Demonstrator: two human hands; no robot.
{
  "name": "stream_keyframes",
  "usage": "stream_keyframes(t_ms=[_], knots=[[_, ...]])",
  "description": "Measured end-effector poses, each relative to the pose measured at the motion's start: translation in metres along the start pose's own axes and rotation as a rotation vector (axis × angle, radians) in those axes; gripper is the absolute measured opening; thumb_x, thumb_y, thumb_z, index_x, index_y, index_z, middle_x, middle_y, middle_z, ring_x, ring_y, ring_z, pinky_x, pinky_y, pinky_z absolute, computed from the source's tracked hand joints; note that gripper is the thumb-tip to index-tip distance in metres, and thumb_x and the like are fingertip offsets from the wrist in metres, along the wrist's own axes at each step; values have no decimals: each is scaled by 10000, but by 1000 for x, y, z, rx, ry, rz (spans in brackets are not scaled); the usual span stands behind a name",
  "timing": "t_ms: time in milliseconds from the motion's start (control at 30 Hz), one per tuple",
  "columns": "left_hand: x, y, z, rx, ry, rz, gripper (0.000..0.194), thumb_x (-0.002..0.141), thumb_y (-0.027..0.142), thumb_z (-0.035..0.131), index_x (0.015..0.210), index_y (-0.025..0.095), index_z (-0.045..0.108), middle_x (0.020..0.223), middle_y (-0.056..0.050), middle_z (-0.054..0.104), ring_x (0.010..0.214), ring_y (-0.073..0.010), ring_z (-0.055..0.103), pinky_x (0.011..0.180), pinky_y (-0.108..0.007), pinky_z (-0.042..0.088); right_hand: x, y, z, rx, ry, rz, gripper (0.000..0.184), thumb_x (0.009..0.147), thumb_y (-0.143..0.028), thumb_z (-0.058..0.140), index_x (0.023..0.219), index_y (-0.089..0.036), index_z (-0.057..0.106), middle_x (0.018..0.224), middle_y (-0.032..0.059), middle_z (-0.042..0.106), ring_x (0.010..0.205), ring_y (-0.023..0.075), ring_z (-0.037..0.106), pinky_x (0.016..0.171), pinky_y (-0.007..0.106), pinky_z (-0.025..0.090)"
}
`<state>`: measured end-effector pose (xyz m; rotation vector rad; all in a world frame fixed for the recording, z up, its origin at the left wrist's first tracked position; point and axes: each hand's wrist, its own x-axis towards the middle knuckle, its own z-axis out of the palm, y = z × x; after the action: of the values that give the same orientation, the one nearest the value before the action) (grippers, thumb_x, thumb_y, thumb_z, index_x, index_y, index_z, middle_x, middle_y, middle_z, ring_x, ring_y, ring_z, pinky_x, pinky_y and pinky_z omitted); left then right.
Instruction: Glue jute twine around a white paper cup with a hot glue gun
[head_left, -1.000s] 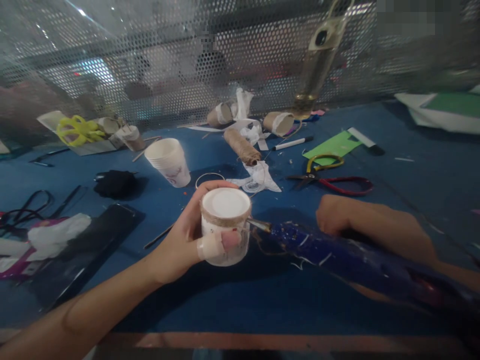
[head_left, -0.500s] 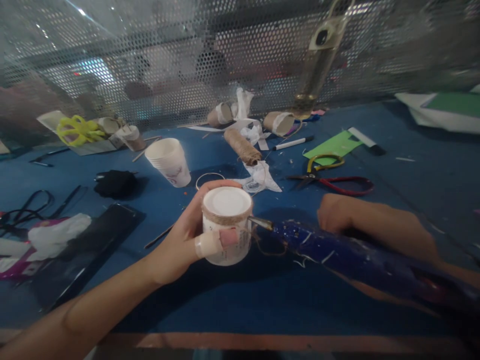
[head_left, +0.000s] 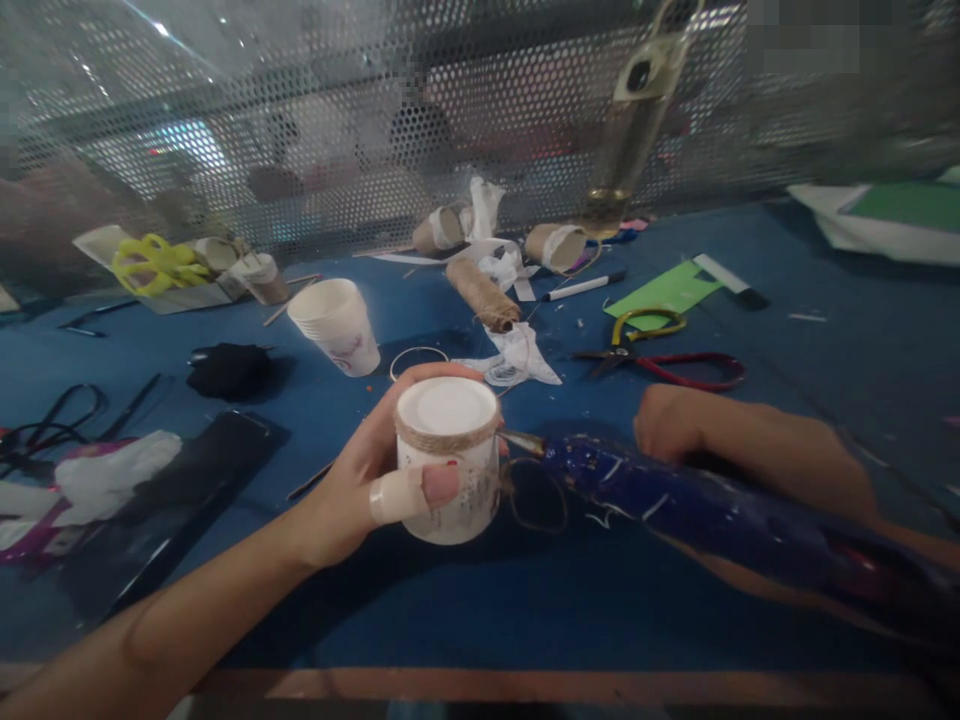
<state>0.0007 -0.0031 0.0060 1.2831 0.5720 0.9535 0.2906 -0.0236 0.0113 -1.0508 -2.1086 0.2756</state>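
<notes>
My left hand (head_left: 382, 480), its thumb wrapped in a bandage, grips an upside-down white paper cup (head_left: 450, 505) from the left side. Jute twine (head_left: 442, 438) is wound round the cup near its upward-facing base, and a loose end loops out at the right. In my right hand (head_left: 697, 430) is a dark blue hot glue gun (head_left: 675, 505), its body partly covering the fingers. The metal nozzle (head_left: 523, 442) points left and meets the cup's right side at the twine; whether it touches cannot be made out.
Behind the cup lie a twine roll (head_left: 484, 295) and crumpled white paper (head_left: 521, 355). Scissors (head_left: 660, 350) rest at right by green paper (head_left: 664, 295). Stacked paper cups (head_left: 337, 325) stand at left, near a black bundle (head_left: 232, 370) and yellow scissors (head_left: 157, 265). A perforated metal screen (head_left: 337, 150) borders the back.
The cup has shifted slightly left and down and turned a little in my left hand, with the thumb moving left. The glue gun stays almost in place.
</notes>
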Motion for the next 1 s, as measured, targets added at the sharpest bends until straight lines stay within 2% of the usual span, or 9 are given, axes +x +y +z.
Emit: stream_keyframes(t_ms=[167,367,567,633,767,867,1000], knots=[[0,2,-1,-6,-21,-28,587,858,348,773,1416,307,593,1250,-114,695,1146,-346,698,968,-509,604,1,1,0,9,13,-33,206,918,-214,615,803,-284,458,766,-53,524,616,140,482,609,328,336],[0,3,-4,15,-44,-40,615,862,349,777,1441,311,573,1255,-119,691,1165,-361,695,972,-513,596,1,-1,-2,-6,-7,-33,212,934,-152,566,817,-286,450,792,-57,547,657,136,521,630,321,358],[0,-1,-6,40,-39,8,587,852,328,784,1414,317,614,1231,-70,690,1071,-259,669,879,-357,597,2,3,-2,21,-26,-67,207,965,-201,552,823,-288,429,770,-61,510,645,134,496,617,311,355],[0,-2,-5,44,-34,13,578,858,331,776,1412,312,612,1260,-81,700,1093,-272,673,912,-383,598,3,7,-4,27,-35,-101,204,940,-198,584,829,-290,440,771,-63,530,627,126,508,591,303,359],[0,1,0,21,-30,-2,579,858,345,766,1407,298,591,1313,-125,703,1124,-341,708,958,-507,607,5,11,-8,3,-43,-122,197,889,-189,641,831,-290,482,781,-66,593,619,114,559,563,287,386],[0,3,2,3,-25,1,595,843,350,783,1404,299,594,1287,-123,700,1149,-357,706,941,-502,613,4,11,-8,0,-43,-114,202,884,-204,655,819,-287,483,772,-63,589,616,117,557,561,289,390],[0,2,0,14,-20,-5,595,850,354,786,1411,303,596,1223,-105,700,1122,-334,696,943,-480,602,2,9,-5,6,-53,-76,213,906,-209,642,830,-285,458,777,-62,549,621,123,522,582,311,362]])
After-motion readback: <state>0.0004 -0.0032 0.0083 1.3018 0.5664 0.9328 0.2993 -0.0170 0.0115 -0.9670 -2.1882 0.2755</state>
